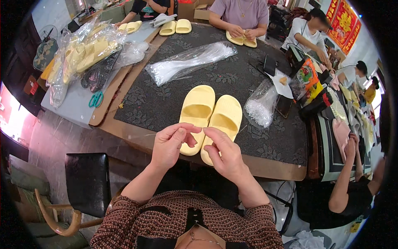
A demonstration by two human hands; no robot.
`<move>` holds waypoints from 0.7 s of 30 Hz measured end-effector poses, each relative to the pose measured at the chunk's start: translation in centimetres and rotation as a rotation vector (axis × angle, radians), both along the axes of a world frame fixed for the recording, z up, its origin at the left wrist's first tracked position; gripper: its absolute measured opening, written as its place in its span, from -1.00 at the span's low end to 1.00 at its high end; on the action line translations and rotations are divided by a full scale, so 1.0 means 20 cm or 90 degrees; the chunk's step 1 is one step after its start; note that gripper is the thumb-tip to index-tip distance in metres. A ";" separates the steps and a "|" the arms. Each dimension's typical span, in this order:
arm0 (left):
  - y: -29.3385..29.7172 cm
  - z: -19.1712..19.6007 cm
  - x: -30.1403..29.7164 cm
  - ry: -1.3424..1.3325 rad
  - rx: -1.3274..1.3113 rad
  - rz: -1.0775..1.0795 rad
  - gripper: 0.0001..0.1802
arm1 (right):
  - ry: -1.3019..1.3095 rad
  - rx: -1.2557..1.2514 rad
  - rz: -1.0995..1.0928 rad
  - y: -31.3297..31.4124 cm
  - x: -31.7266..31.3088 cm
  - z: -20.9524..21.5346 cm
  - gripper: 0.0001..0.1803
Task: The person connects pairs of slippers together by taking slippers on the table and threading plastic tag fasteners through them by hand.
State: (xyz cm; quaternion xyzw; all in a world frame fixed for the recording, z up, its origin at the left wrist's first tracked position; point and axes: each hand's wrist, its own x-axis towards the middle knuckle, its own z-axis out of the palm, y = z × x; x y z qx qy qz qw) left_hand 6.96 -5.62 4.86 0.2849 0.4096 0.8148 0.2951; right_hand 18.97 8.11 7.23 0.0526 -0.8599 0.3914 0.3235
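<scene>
Over the yellow slippers [199, 97], left hand [169, 143] and right hand [226, 153] curl inward, nearly touching, any grasp unclear.

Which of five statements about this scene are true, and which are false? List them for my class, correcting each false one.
1. The person's left hand and right hand are close together. True.
2. The turquoise scissors are in the left hand. False: they lie apart from it, off to the left.
3. Two yellow slippers lie side by side before the person. True.
4. The chair back at lower left is red. False: it is black.
5. A clear bag of white strips lies beyond these slippers. True.
</scene>
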 end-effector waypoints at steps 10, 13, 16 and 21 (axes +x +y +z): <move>-0.03 0.00 0.02 -0.102 -0.004 -0.019 -0.73 | 0.031 0.094 -0.134 0.07 0.06 -0.10 -0.81; -0.05 0.03 0.01 -0.158 -0.054 -0.015 -0.67 | 0.034 0.144 -0.104 0.08 0.10 -0.09 -0.76; -0.08 -0.02 -0.01 -0.181 -0.115 -0.043 -0.66 | 0.044 0.197 -0.070 0.04 0.13 -0.06 -0.75; -0.12 -0.06 0.02 -0.170 -0.162 -0.034 -0.73 | 0.042 0.258 -0.007 -0.01 0.18 -0.05 -0.76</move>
